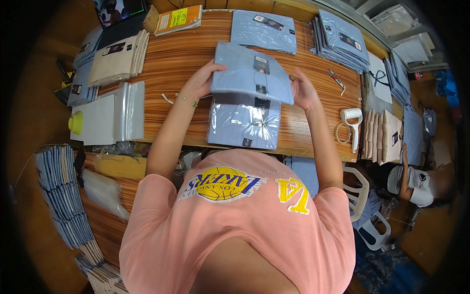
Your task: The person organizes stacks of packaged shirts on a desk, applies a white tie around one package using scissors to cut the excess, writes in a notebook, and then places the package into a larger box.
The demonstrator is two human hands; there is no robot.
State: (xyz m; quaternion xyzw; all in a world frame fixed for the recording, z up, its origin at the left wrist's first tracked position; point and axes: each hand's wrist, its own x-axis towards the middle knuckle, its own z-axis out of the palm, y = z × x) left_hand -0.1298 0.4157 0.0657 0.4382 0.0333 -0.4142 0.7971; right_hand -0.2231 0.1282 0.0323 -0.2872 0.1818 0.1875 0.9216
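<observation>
My left hand [199, 80] grips the left edge of a light blue folded garment in a clear plastic bag [240, 73], thumb on top and fingers underneath. My right hand [304, 90] is at the packet's right edge; its thumb points up and its other fingers are partly hidden by the edge. Held above the table, the packet bows slightly and shows dark tags on its front. Below it, nearer to me, a second bagged blue garment [243, 126] lies at the table's front edge, its far end covered by the held packet.
Another bagged blue garment [264, 30] lies at the back, with a blue stack [341, 41] to its right. Beige packets [119, 59] and clear plastic sleeves [130, 111] are left. Snips [336, 81], a lint roller [351, 122] and a tape ring [342, 133] lie right. Another person [413, 183] is beyond.
</observation>
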